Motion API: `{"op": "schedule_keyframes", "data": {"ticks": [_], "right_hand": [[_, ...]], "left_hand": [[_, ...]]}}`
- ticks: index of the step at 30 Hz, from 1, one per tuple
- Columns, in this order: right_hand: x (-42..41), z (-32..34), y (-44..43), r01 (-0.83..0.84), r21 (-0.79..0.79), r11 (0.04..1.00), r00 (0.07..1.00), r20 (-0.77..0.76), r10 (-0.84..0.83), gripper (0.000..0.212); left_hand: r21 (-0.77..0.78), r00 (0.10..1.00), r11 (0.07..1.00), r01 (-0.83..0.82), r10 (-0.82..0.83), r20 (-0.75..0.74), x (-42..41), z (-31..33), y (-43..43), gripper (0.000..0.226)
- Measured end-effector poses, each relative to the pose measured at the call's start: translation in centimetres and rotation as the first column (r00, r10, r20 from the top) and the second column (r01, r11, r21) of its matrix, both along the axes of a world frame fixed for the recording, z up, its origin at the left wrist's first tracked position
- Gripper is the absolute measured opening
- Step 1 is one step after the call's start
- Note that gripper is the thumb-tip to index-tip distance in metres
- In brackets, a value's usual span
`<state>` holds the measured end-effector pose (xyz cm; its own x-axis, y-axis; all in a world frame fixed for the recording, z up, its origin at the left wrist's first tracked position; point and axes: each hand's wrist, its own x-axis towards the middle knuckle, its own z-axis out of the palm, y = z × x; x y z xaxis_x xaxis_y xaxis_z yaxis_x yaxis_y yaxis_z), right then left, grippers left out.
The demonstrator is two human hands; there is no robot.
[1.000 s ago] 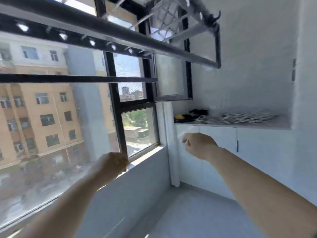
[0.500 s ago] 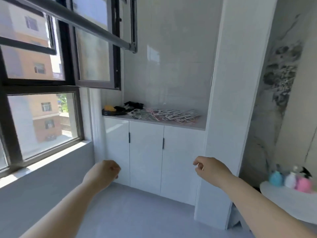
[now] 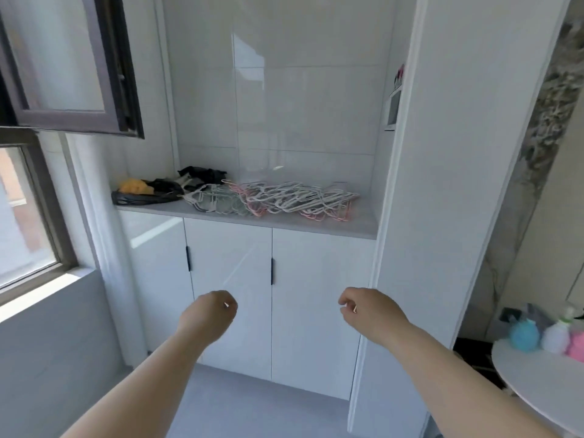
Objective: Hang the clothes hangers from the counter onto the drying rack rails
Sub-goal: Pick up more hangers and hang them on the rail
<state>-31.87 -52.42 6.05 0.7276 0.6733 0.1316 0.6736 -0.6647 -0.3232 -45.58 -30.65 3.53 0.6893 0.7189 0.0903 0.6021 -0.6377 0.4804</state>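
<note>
Left of the bench, up above its level, a dark-framed window stands open into the room. On the bench's left end sits a black bag with something yellow on it, and a dark cloth lies just behind, against the wall. Now the hangers: a tangled heap of white and pink ones lying flat across the bench's middle, the left side right beside the bag, the right side stopping short of the bench's right end. Below the bench, the white doors are closed. In front of those doors and lower than the bench, both hands are up, well apart from the heap. The left hand is under the bench's middle-left, fingers curled into the palm, nothing in them. The right hand is under the bench's right end, fingers curled in too, and empty. Right of the bench rises a tall white cabinet. Farther right, lower than the bench, a round white table carries bottles: blue, white, pink, side by side.
</note>
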Motion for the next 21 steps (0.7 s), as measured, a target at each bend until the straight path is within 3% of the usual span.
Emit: {"op": "schedule_keyframes", "data": {"ticks": [10, 15, 18, 21], "right_hand": [[18.5, -3.5, 10.4, 0.087, 0.011, 0.996, 0.996, 0.012, -0.087, 0.033], [28.7, -4.8, 17.6, 0.095, -0.014, 0.995, 0.985, 0.145, -0.092, 0.040], [34.2, -4.7, 22.0, 0.015, 0.049, 0.999, 0.974, 0.223, -0.026, 0.043], [39.5, -4.9, 25.7, -0.072, -0.029, 0.997, 0.973, 0.218, 0.076, 0.057]], "left_hand": [[0.009, 1.000, 1.000, -0.005, 0.005, 0.020, 16.7, -1.3, 10.9, 0.029], [0.056, 0.998, 0.997, -0.055, 0.053, 0.045, 24.8, -2.4, 16.3, 0.028], [0.047, 0.990, 0.991, -0.126, 0.122, 0.074, 30.0, -1.6, 19.1, 0.026], [0.042, 0.976, 0.981, -0.191, 0.185, 0.114, 34.4, -0.7, 21.5, 0.026]]}}
